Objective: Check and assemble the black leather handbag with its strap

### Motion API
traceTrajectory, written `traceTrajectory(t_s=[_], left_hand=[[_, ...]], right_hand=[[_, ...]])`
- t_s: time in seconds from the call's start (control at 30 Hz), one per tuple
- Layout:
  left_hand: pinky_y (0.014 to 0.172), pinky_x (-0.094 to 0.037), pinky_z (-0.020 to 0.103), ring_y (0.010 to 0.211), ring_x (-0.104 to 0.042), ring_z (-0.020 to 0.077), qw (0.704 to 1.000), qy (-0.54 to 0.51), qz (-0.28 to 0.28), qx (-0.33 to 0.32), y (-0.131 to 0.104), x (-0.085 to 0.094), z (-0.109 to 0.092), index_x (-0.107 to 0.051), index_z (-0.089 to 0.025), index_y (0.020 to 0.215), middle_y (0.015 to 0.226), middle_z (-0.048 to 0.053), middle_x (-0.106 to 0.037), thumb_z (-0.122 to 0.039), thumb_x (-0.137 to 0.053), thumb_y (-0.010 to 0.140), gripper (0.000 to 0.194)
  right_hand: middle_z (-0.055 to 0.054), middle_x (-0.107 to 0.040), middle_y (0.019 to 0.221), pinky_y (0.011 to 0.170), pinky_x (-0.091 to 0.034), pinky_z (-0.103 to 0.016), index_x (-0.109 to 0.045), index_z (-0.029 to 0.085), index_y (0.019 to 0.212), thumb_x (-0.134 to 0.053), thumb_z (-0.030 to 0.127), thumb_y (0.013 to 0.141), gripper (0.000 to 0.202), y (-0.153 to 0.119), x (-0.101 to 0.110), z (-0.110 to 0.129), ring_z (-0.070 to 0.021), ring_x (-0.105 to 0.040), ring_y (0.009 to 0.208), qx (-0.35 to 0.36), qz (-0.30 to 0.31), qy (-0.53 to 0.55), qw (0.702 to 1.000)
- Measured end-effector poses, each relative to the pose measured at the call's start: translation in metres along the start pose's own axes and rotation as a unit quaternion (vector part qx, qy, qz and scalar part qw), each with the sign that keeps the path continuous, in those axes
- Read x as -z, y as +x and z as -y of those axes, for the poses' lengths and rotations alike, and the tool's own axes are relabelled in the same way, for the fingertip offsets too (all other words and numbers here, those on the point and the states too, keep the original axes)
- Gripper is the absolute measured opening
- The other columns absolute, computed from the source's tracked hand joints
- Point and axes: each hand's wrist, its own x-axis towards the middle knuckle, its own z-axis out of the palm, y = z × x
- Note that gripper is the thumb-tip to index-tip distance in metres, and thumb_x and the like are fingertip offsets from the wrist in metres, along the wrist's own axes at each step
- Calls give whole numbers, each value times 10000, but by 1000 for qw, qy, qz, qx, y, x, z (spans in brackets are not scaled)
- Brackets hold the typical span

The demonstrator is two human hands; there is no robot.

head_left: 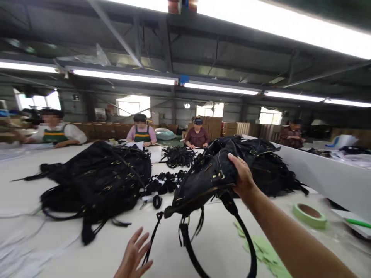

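Observation:
My right hand (242,175) grips a black leather handbag (203,179) by one end and holds it tilted above the white table (203,247). Its black straps (191,247) dangle down toward the table. My left hand (133,256) is open with fingers spread, low at the bottom edge, just left of the hanging straps and touching nothing.
A pile of black bags (98,181) lies at the left, another pile (266,166) behind the held bag. Loose black straps (176,156) lie mid-table. A green tape roll (309,214) and green paper (261,251) sit at the right. Three people (141,135) sit at the far side.

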Motion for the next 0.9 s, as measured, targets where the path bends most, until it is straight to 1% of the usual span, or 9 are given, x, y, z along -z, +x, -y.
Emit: traceTrajectory(t_s=[0.07, 0.2, 0.37, 0.47, 0.6, 0.67, 0.73, 0.83, 0.9], left_hand=[[874, -516, 525, 1239, -500, 393, 999, -31, 35, -24, -14, 6, -5, -390, -267, 1367, 1379, 163, -508, -875, -351, 674, 922], [962, -485, 413, 1216, -537, 288, 997, 21, 2, -70, -24, 38, -7, -286, -245, 1402, 1331, 128, -556, -757, -488, 722, 875], [808, -541, 451, 886, -664, 307, 981, 171, -74, -59, -27, 94, 22, -573, -136, 1038, 898, 121, -683, -656, -613, 650, 649], [863, -513, 486, 1031, -604, 342, 961, 233, -132, -71, -29, 111, 38, -553, -130, 1074, 1120, 175, -598, -621, -547, 673, 634], [1112, -292, 503, 1329, -366, 327, 939, 304, -126, -99, -17, 121, 43, -427, -149, 1291, 1395, 167, -419, -503, -484, 764, 637], [1122, -274, 493, 1298, -413, 308, 938, 323, -79, -95, -5, 128, 43, -487, -169, 1250, 1337, 139, -502, -441, -470, 782, 542], [1084, -320, 492, 1215, -489, 298, 938, 333, -49, -87, 6, 136, 44, -538, -172, 1196, 1248, 127, -560, -412, -432, 802, 474], [993, -380, 490, 1076, -548, 292, 936, 343, -31, -79, 17, 148, 45, -578, -181, 1128, 1144, 111, -568, -423, -396, 828, 427], [910, -413, 445, 954, -574, 267, 936, 344, -4, -74, 18, 155, 43, -626, -216, 989, 1024, 70, -587, -444, -428, 825, 344]], right_hand=[[-22, -696, 838, 613, -556, -305, -600, 210, 939, -615, 559, 728, 408, -25, -14, -28, -204, -667, 728, -34, 8, 10, 999], [-29, -696, 849, 593, -530, -306, -608, 221, 1015, -491, 637, 777, 494, -73, -20, -92, -209, -655, 722, -117, 37, -44, 991], [-33, -544, 456, 450, -424, -326, -562, 195, 506, -680, 533, 585, 367, -120, 24, -175, -240, -554, 477, -207, 91, -256, 940], [-47, -556, 486, 559, -464, -392, -553, 217, 500, -649, 530, 588, 339, -128, 49, -206, -288, -578, 555, -189, 82, -367, 907], [-143, -643, 958, 901, -430, -481, -631, 185, 897, -584, 508, 652, 408, -131, 56, -210, -356, -589, 940, -111, 38, -458, 881], [-183, -556, 1175, 1014, -349, -481, -567, 149, 1096, -554, 490, 689, 531, -141, 47, -202, -361, -505, 1115, -52, 11, -480, 876], [-171, -562, 1148, 979, -380, -463, -541, 145, 1134, -520, 489, 766, 504, -159, 30, -191, -337, -521, 1077, -11, 24, -465, 885], [-73, -641, 902, 771, -477, -338, -604, 197, 999, -484, 489, 871, 340, -201, -8, -178, -236, -603, 815, -4, 143, -400, 905], [-36, -644, 814, 697, -461, -272, -632, 210, 923, -483, 431, 901, 267, -230, -40, -172, -186, -601, 737, -14, 268, -355, 896]])
